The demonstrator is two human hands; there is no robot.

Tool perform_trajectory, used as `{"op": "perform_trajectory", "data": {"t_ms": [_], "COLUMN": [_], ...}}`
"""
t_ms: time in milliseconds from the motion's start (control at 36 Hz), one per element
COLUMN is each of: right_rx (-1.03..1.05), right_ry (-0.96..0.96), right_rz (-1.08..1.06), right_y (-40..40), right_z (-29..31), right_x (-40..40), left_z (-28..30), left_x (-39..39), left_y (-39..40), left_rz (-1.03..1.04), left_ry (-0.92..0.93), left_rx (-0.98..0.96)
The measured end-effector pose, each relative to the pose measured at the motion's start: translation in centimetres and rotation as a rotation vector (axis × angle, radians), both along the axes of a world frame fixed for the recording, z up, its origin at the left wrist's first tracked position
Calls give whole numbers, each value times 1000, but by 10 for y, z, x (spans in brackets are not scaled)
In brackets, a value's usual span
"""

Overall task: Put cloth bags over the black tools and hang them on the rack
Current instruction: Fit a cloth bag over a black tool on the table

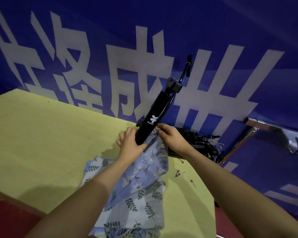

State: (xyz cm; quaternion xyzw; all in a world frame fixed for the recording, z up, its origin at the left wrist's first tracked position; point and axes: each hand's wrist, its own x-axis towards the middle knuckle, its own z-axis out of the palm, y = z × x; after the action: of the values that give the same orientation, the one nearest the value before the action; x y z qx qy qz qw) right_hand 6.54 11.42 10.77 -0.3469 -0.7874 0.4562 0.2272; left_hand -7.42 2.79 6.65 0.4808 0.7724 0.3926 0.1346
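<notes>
A black tube-shaped tool (154,117) with a white logo, a hose and a handle at its top stands tilted to the right above the yellow table (41,134). Its lower end sits inside the mouth of a blue leaf-print cloth bag (150,167). My left hand (130,143) grips the bag's edge against the left side of the tool. My right hand (170,136) pinches the bag's edge on the right side. More leaf-print cloth bags (138,203) lie in a heap below my arms.
A pile of more black tools (199,143) lies on the table's far right corner. A few small metal pins (179,173) are scattered on the table at right. A blue wall with large white characters (144,57) rises behind. A chrome rail (239,145) runs at right.
</notes>
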Motion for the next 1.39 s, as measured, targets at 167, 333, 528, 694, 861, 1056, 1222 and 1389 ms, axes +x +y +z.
{"op": "perform_trajectory", "data": {"t_ms": [167,333,528,694,861,1056,1222,1389], "right_rx": [-128,-49,160,290,339,431,258,68], "right_ry": [133,217,29,-49,-225,-358,-358,-230], "right_rz": [-27,-198,-280,-280,-226,-170,-45,-62], "right_y": [-3,3,1,-2,2,-6,-5,-5], "right_z": [11,2,-11,-20,-36,-46,-35,-21], "right_x": [-13,-22,-18,-22,-30,-29,-24,-10], "left_z": [0,10,10,19,47,40,37,47], "left_x": [2,-5,-17,-14,-15,-11,-12,-13], "left_y": [9,12,11,15,22,4,-3,1], "left_rz": [4,-116,-374,-229,-141,-231,-365,-330], "left_ry": [51,264,251,-119,-211,-171,69,65], "left_rx": [-34,-171,-289,-40,161,308,192,201]}}
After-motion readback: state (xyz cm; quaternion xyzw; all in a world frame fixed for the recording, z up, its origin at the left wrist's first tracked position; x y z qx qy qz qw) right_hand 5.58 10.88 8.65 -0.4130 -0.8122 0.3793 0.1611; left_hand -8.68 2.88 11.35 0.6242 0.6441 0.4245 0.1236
